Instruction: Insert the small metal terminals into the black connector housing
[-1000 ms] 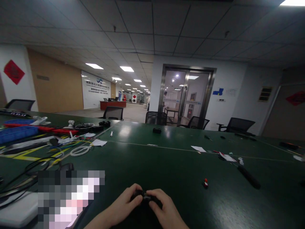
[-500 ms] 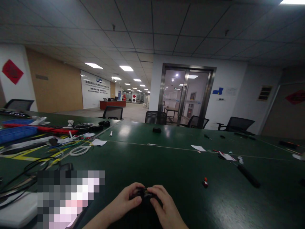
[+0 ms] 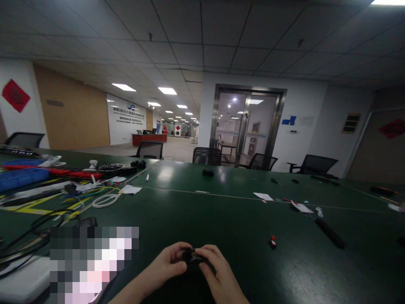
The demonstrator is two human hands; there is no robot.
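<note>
Both of my hands meet low in the middle of the view, just above the dark green table (image 3: 221, 215). My left hand (image 3: 167, 266) and my right hand (image 3: 215, 270) pinch a small black part (image 3: 190, 256) between their fingertips. Its shape is too small and dark to make out further. A small red and black piece (image 3: 272, 242) lies on the table to the right of my right hand, apart from it.
Coloured wires, a white cable coil (image 3: 104, 199), blue trays (image 3: 19, 177) and black cables crowd the left side. A black rod-like tool (image 3: 329, 233), paper scraps (image 3: 263, 196) and small parts lie at the right. Office chairs (image 3: 207, 156) line the far edge.
My hands have shifted slightly, the fingertips closing tighter around the small black part. The view has barely moved.
</note>
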